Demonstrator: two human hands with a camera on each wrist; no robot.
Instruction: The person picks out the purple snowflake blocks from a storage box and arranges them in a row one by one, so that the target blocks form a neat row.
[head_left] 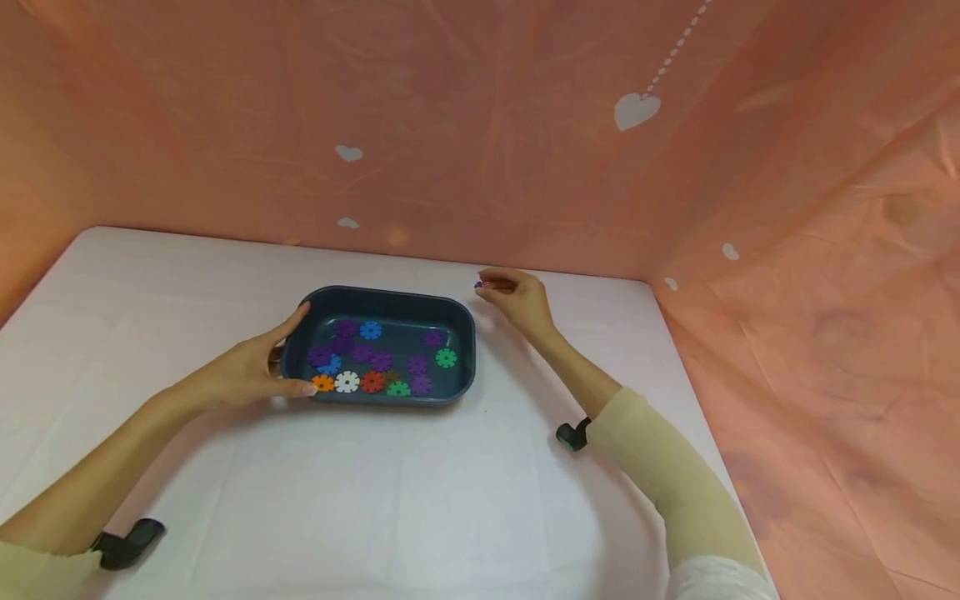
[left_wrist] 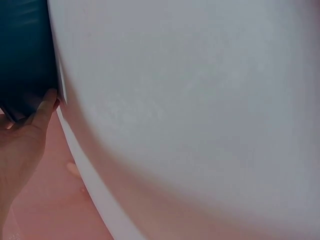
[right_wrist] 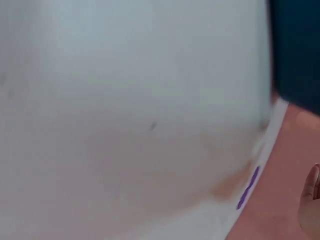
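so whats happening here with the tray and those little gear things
A person sits at a white table. Their left hand holds the left end of a dark blue tray filled with coloured gear-shaped pieces, mostly purple. Their right hand is off to the tray's far right corner, pinching one small purple piece outside the tray.
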